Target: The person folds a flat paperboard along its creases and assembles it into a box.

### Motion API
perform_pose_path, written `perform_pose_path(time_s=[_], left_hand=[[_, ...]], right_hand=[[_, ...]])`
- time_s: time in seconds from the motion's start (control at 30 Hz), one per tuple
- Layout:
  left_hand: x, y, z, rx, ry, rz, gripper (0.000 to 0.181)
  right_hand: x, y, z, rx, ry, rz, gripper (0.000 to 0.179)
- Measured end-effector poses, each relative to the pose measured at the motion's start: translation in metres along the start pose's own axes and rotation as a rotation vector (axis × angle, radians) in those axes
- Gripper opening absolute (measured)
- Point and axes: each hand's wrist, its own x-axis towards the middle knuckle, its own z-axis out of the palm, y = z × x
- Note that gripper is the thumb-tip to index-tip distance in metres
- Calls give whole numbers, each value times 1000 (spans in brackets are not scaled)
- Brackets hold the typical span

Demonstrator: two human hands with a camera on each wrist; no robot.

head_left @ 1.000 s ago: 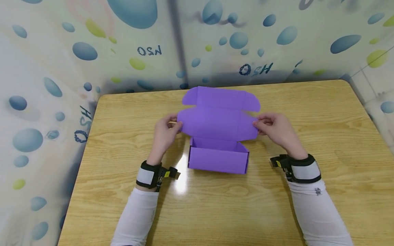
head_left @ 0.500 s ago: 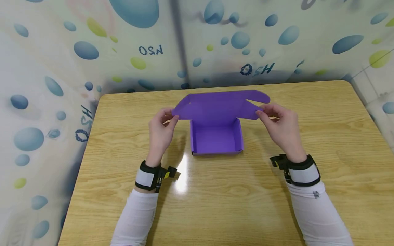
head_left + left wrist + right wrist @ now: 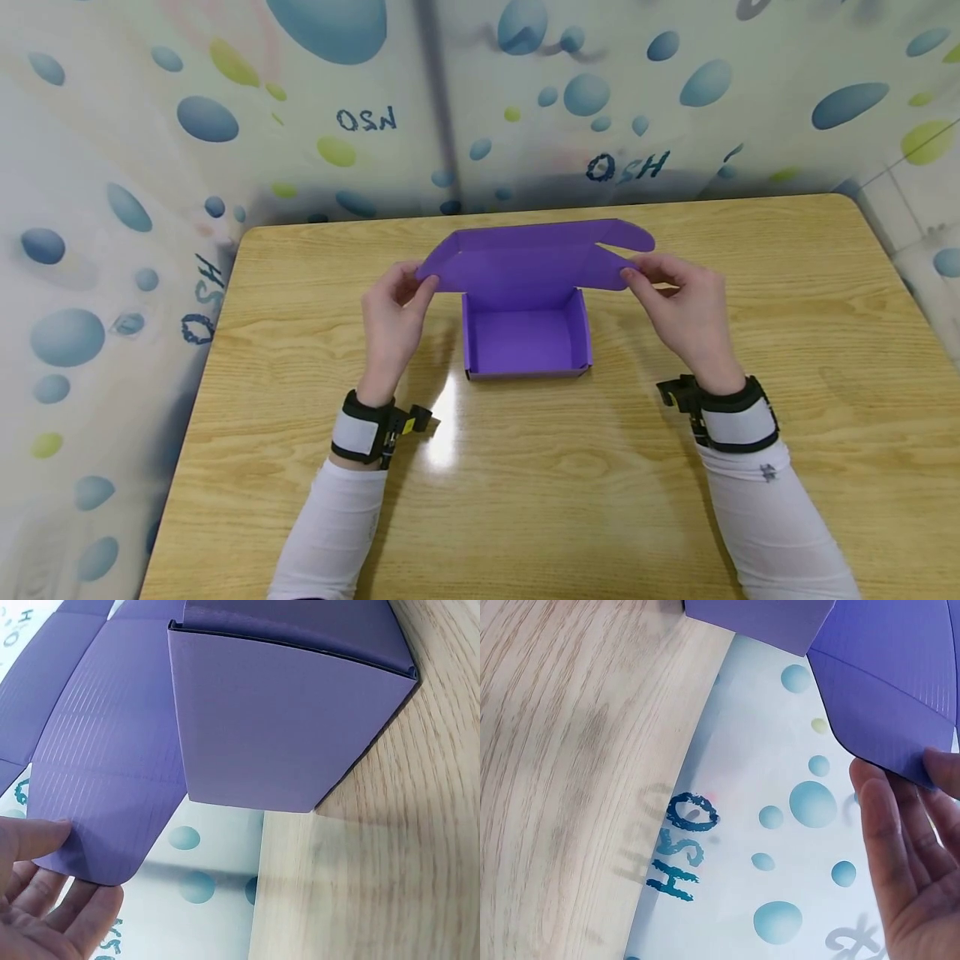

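Note:
A purple cardboard box (image 3: 525, 342) stands on the table with its inside facing up, and nothing shows in it. Its lid (image 3: 517, 258) is raised at the back, side flaps spread out. My left hand (image 3: 393, 321) pinches the lid's left flap between thumb and fingers; the left wrist view shows the thumb on that flap (image 3: 105, 817) with fingers behind it. At the other side my right hand (image 3: 682, 312) pinches the right flap (image 3: 900, 727) near its tip. A loose rounded flap (image 3: 633, 237) sticks out above the right hand.
The wooden table (image 3: 525, 500) extends around the box on every side. Behind it rises a wall (image 3: 510, 100) printed with blue and green drops. Both wrists wear black straps with small cameras.
The box tipped back from showing its front wall to showing its inside, and the lid became steeper. Both hands rose slightly with the flaps. Over the last half second almost nothing moved.

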Motion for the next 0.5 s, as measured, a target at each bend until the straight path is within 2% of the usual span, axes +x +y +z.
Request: perform_pose_path(time_s=[0.5], left_hand=[[-1,0,-2,15,7,24,18]], right_hand=[[-2,-4,5,-34,24,-93,16]])
